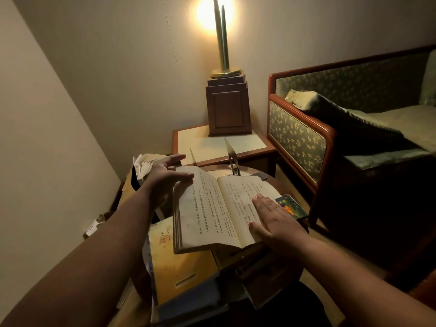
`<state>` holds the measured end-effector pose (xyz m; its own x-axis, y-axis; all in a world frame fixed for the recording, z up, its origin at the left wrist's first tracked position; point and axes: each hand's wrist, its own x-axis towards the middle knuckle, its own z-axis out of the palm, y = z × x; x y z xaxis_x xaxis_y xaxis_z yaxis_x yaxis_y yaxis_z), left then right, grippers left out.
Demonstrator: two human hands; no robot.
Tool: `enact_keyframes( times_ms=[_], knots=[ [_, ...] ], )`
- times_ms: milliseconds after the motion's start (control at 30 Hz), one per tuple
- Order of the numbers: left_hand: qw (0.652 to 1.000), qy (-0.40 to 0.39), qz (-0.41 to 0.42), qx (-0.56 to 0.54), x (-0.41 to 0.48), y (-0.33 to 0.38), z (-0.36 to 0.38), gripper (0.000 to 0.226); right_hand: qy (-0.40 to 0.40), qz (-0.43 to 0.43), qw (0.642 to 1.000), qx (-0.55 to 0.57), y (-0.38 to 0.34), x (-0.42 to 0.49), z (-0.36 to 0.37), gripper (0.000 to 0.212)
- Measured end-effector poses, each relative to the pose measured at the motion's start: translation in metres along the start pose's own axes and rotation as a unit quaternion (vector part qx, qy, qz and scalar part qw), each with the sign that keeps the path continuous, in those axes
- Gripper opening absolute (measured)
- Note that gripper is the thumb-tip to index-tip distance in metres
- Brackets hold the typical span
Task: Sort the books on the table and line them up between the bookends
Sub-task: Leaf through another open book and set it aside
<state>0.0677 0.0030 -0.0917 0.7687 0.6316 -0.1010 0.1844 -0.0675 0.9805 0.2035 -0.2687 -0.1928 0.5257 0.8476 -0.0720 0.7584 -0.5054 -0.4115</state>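
Dim lamplight leaves the round table (250, 172) mostly in shadow, crowded with books. Nearest, a yellow book (181, 267) overhangs the table's near left edge on a blurred stack whose count I cannot tell; a nudge could tip it off. Above it the open book (212, 208) rests slanted on the pile, the right hand (273, 219) pressed flat on its right page, the left hand (165, 182) spread wide at the left page's edge, gripping nothing. If either lifts, the book may slide. A green book (293, 207) lies partly hidden at the right edge. Two bookends (232, 159) stand at the far edge, nothing visible between them.
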Motion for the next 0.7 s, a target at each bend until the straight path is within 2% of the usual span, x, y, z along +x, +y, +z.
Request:
enact_keyframes(
  times_ms=[100, 200, 267, 433, 567, 700],
  knots=[
    [0.996, 0.003, -0.031, -0.088, 0.000, 0.000, 0.004, 0.091, 0.013, 0.002, 0.998, 0.063, -0.002, -0.001, -0.008, 0.076],
    [0.986, 0.013, -0.053, -0.158, 0.000, -0.002, 0.009, 0.094, 0.043, -0.019, 0.989, 0.143, -0.003, -0.004, -0.023, 0.067],
    [0.978, 0.015, -0.054, -0.202, -0.001, -0.004, 0.014, 0.085, 0.075, -0.045, 0.980, 0.181, -0.011, -0.006, -0.035, 0.058],
    [0.973, 0.024, -0.044, -0.227, -0.015, 0.003, 0.039, 0.034, 0.103, -0.101, 0.951, 0.275, -0.042, -0.009, -0.068, 0.048],
    [0.979, -0.017, -0.046, -0.196, -0.024, 0.008, 0.056, 0.031, 0.103, -0.130, 0.940, 0.299, -0.056, -0.003, -0.085, 0.045],
    [0.984, -0.082, -0.023, -0.154, -0.030, 0.012, 0.073, 0.030, 0.115, -0.126, 0.945, 0.280, -0.060, 0.001, -0.097, 0.048]
  ],
)
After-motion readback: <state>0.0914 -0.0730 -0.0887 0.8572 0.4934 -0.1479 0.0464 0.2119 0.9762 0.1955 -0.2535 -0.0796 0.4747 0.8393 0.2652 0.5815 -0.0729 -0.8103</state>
